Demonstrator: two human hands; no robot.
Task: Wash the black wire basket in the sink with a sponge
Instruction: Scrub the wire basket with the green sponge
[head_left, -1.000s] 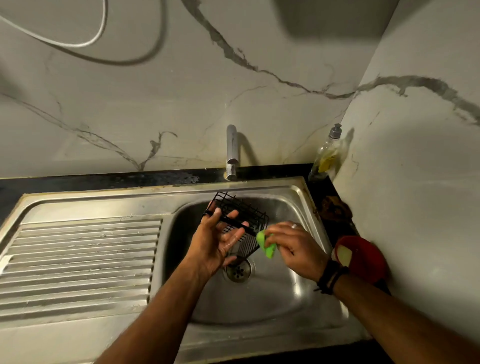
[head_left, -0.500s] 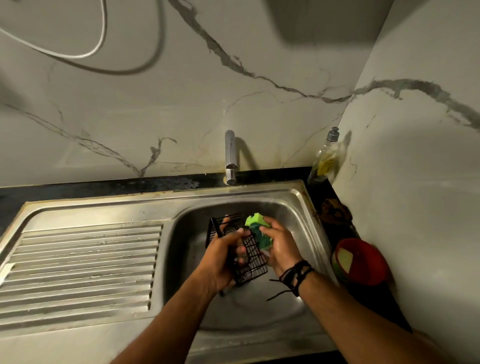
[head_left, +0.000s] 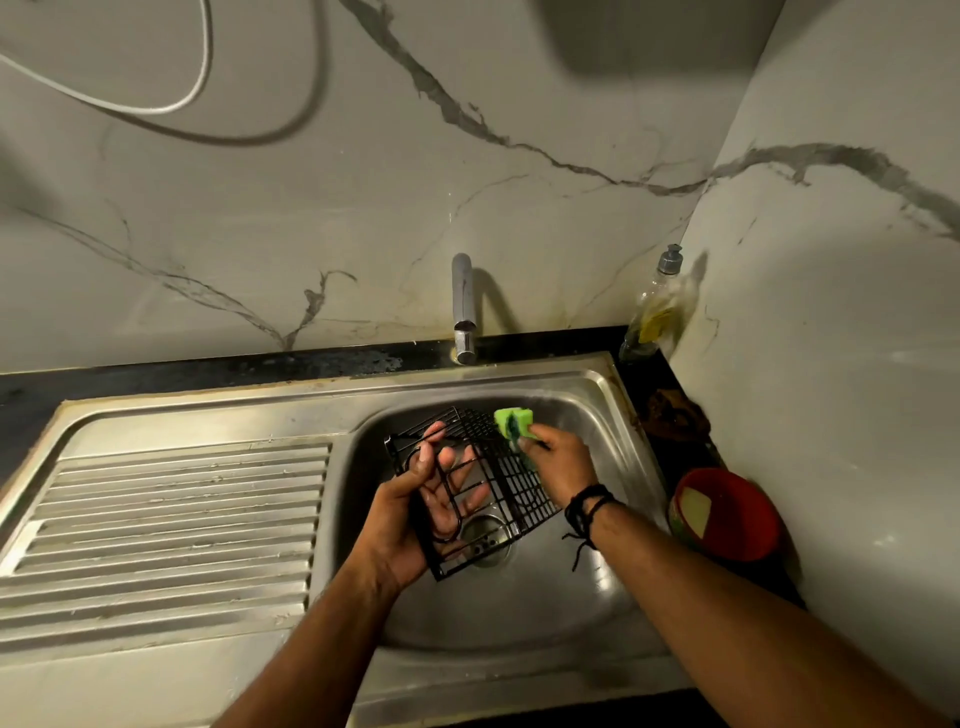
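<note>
The black wire basket (head_left: 511, 480) hangs tilted over the steel sink (head_left: 587, 587), above the drain. My left hand (head_left: 415, 514) holds it from the left, palm up, with its fingers pushed through the wire frame and spread inside. My right hand (head_left: 558, 465) grips a green sponge (head_left: 511, 422) and presses it against the basket's far right edge. Part of the sponge is hidden behind my fingers.
The tap (head_left: 462, 306) stands at the back, with no water running. A soap bottle (head_left: 652, 312) is in the right corner. A red bowl (head_left: 727, 514) sits on the dark counter right of the sink. The ribbed drainboard (head_left: 166, 525) lies on the left.
The basket has turned and tipped so its open side faces me. My left hand opened inside the frame. My right hand slid the sponge up to the basket's far right edge.
</note>
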